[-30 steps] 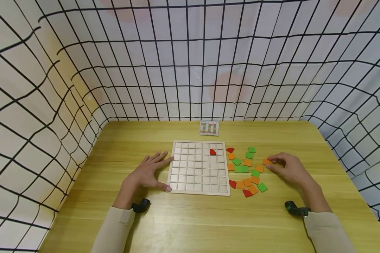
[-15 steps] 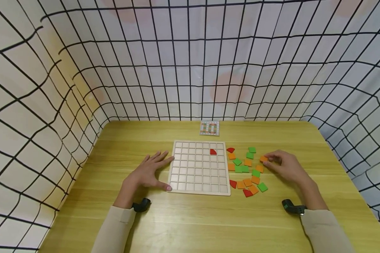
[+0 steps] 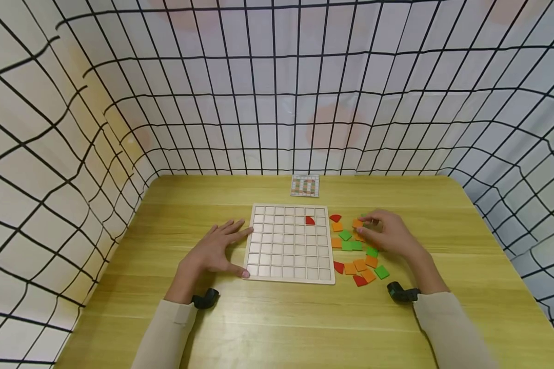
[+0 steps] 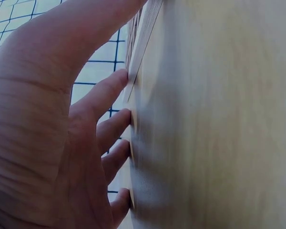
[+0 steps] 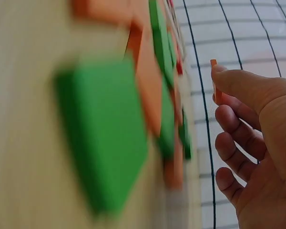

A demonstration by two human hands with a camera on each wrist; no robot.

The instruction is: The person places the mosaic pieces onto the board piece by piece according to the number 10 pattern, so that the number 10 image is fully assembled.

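Observation:
My right hand (image 3: 390, 234) pinches an orange square tile (image 3: 357, 223) between thumb and forefinger, held above the scattered tiles. In the right wrist view the tile (image 5: 217, 82) is seen edge-on, raised off the table. The left hand (image 3: 219, 249) lies spread at the left side of a pale wooden grid board (image 3: 283, 244), its thumb at the lower left corner and its forefinger at the left edge. In the left wrist view the fingertips (image 4: 122, 76) touch down along the table and the board's edge. One red quarter-round tile (image 3: 310, 220) sits in a cell of the board's second row.
Right of the board lie several green tiles (image 3: 381, 272), orange tiles (image 3: 368, 275) and red quarter-round tiles (image 3: 339, 267). Behind the board is a small card (image 3: 304, 186) with a coloured grid pattern. A black wire mesh (image 3: 286, 110) rises around the wooden table (image 3: 277, 323).
My right hand has moved left with the orange tile, from the outer right of the pile to over its upper part. The left hand has stayed at the board.

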